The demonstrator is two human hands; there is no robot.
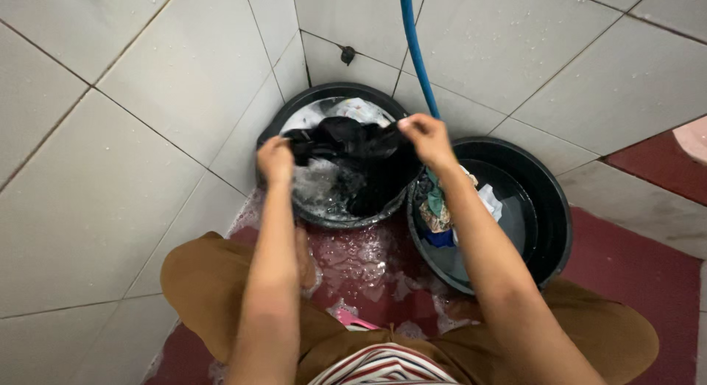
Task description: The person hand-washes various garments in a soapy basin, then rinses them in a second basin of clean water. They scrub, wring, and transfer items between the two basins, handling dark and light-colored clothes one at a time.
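Note:
A wet black garment (364,160) is stretched between both my hands above a black basin (298,109) of soapy water. My left hand (275,159) grips its left end over the basin's near-left rim. Its right end is pinched in my right hand (427,138), raised a little higher. The cloth sags down into the suds. White laundry (346,109) lies at the back of that basin. To the right stands a second black basin (549,208) holding several wet coloured clothes (442,208).
A blue hose (417,53) hangs down the tiled wall into the gap between the basins. White tiled walls meet in a corner behind them. The red floor (648,282) is wet and foamy. My knees in brown trousers flank the basins; a pink item (353,320) lies between them.

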